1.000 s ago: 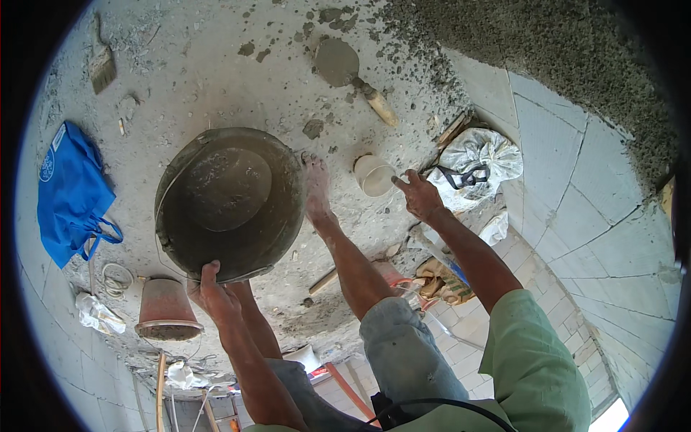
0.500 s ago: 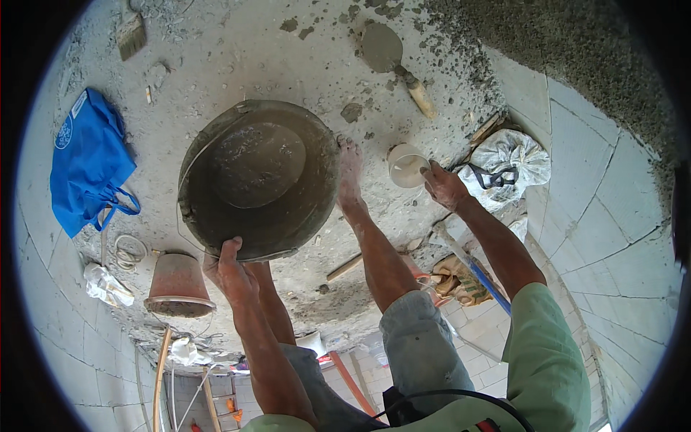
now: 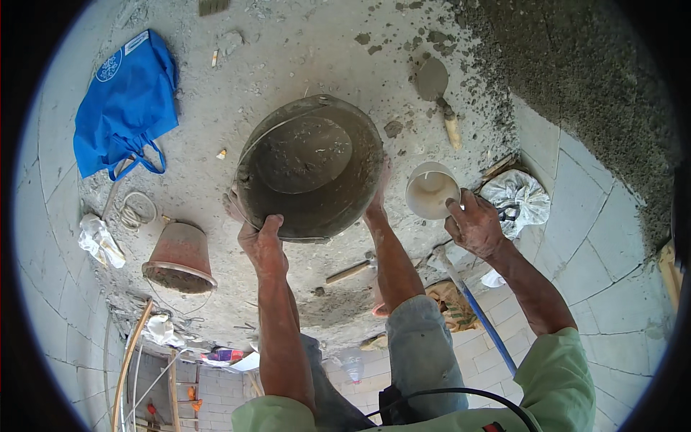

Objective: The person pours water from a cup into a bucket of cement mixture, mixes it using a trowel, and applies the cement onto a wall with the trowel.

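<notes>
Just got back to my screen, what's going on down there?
A person has a big dark bucket by its near rim in the left grip, thumb over the edge. The right grip holds a small white cup to the right of it, apart from the bucket. Grey muck shows inside the bucket; what the cup holds is hard to tell. A trowel lies unheld on the floor beyond the cup, and a blue bag sits off to the left.
</notes>
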`<action>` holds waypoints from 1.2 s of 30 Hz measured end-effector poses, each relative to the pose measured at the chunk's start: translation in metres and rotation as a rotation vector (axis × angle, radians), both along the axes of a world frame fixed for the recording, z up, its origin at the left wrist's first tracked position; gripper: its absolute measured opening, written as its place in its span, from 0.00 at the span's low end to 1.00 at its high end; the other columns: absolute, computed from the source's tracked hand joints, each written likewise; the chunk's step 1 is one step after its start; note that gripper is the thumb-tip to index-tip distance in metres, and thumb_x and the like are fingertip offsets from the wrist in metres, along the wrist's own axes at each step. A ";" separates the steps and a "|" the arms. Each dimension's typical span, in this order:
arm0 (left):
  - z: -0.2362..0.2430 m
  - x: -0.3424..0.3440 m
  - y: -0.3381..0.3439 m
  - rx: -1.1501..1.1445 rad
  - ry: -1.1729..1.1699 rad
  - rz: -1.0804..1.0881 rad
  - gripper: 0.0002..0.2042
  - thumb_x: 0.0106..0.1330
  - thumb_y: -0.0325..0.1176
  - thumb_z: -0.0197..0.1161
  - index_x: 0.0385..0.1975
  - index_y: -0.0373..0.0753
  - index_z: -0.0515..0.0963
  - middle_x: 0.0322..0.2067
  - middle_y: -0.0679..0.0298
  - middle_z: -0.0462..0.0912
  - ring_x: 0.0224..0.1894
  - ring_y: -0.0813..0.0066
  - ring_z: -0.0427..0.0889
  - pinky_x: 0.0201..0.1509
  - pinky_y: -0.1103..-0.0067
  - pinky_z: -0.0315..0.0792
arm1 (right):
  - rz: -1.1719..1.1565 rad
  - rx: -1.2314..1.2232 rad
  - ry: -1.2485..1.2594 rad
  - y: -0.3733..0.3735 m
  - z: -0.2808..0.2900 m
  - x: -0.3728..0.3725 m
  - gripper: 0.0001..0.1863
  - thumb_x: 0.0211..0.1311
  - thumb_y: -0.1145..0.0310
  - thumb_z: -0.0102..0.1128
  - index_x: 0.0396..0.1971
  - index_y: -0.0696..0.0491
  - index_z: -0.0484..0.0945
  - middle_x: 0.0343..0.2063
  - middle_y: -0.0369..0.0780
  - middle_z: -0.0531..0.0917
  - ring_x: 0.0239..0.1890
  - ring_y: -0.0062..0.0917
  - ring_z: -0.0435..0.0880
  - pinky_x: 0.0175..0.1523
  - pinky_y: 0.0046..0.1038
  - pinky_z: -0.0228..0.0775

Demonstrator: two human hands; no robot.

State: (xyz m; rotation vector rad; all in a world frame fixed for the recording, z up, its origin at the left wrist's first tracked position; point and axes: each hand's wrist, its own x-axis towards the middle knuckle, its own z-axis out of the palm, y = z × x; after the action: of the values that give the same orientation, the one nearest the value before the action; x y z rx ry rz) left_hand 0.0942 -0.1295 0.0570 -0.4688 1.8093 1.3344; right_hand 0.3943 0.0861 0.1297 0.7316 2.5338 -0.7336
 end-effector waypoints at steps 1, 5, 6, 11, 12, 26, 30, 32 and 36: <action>0.000 0.000 -0.002 0.021 -0.012 0.009 0.12 0.51 0.16 0.58 0.37 0.29 0.80 0.33 0.64 0.82 0.34 0.78 0.78 0.44 0.81 0.72 | 0.026 -0.004 -0.058 -0.001 0.006 -0.014 0.16 0.48 0.70 0.63 0.39 0.56 0.75 0.33 0.45 0.73 0.30 0.35 0.81 0.35 0.33 0.77; 0.002 0.004 0.005 0.023 -0.007 0.022 0.13 0.51 0.17 0.58 0.37 0.29 0.80 0.34 0.65 0.82 0.34 0.79 0.77 0.42 0.82 0.72 | 0.112 -0.026 -0.181 -0.010 0.010 -0.060 0.15 0.47 0.66 0.64 0.36 0.56 0.75 0.35 0.45 0.73 0.33 0.34 0.82 0.39 0.34 0.75; 0.005 0.003 0.008 0.026 -0.008 0.031 0.13 0.51 0.17 0.58 0.37 0.29 0.80 0.34 0.65 0.82 0.34 0.79 0.77 0.42 0.82 0.72 | 0.132 -0.028 -0.190 -0.014 0.008 -0.068 0.16 0.47 0.66 0.64 0.35 0.56 0.75 0.35 0.45 0.73 0.33 0.34 0.82 0.39 0.34 0.75; 0.008 0.002 0.007 -0.011 -0.018 0.008 0.15 0.49 0.19 0.59 0.39 0.30 0.80 0.36 0.67 0.81 0.36 0.80 0.75 0.46 0.83 0.68 | 0.128 -0.041 -0.307 -0.029 0.003 -0.097 0.13 0.45 0.66 0.64 0.31 0.55 0.76 0.30 0.44 0.74 0.31 0.35 0.82 0.38 0.38 0.74; 0.008 0.002 0.007 -0.010 -0.018 0.011 0.15 0.49 0.19 0.59 0.39 0.30 0.80 0.36 0.67 0.81 0.36 0.80 0.75 0.46 0.83 0.68 | 0.132 -0.040 -0.307 -0.031 0.003 -0.098 0.13 0.45 0.66 0.64 0.31 0.55 0.76 0.30 0.44 0.74 0.31 0.35 0.82 0.38 0.38 0.74; 0.001 0.004 -0.001 0.054 -0.018 -0.005 0.17 0.52 0.17 0.56 0.44 0.27 0.78 0.40 0.62 0.80 0.40 0.75 0.77 0.50 0.78 0.71 | 0.005 -0.036 -0.249 -0.031 0.000 -0.077 0.15 0.45 0.65 0.63 0.33 0.56 0.79 0.29 0.45 0.75 0.29 0.34 0.82 0.37 0.36 0.72; -0.001 0.005 -0.003 0.083 -0.022 -0.013 0.17 0.53 0.15 0.55 0.45 0.26 0.77 0.40 0.61 0.80 0.40 0.74 0.78 0.50 0.76 0.73 | 0.060 -0.005 -0.256 -0.035 -0.002 -0.092 0.16 0.44 0.64 0.64 0.32 0.57 0.79 0.30 0.45 0.76 0.30 0.34 0.83 0.37 0.35 0.72; -0.002 0.004 -0.003 0.077 -0.037 -0.012 0.17 0.54 0.15 0.55 0.45 0.27 0.77 0.39 0.60 0.80 0.39 0.73 0.79 0.49 0.75 0.75 | 0.059 -0.022 -0.259 -0.036 -0.004 -0.096 0.16 0.43 0.64 0.65 0.32 0.58 0.79 0.30 0.45 0.76 0.30 0.34 0.83 0.37 0.34 0.72; -0.007 0.004 -0.013 0.071 -0.020 -0.044 0.16 0.54 0.15 0.55 0.44 0.27 0.77 0.39 0.60 0.80 0.38 0.73 0.80 0.49 0.75 0.76 | 0.058 -0.065 -0.315 -0.039 -0.001 -0.093 0.16 0.43 0.64 0.65 0.33 0.58 0.79 0.30 0.46 0.76 0.30 0.34 0.82 0.38 0.34 0.72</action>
State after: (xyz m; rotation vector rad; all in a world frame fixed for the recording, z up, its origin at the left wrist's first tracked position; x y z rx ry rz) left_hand 0.0986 -0.1423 0.0503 -0.4007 1.7399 1.3537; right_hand 0.3011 0.0471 0.1283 0.6892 2.2271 -0.6238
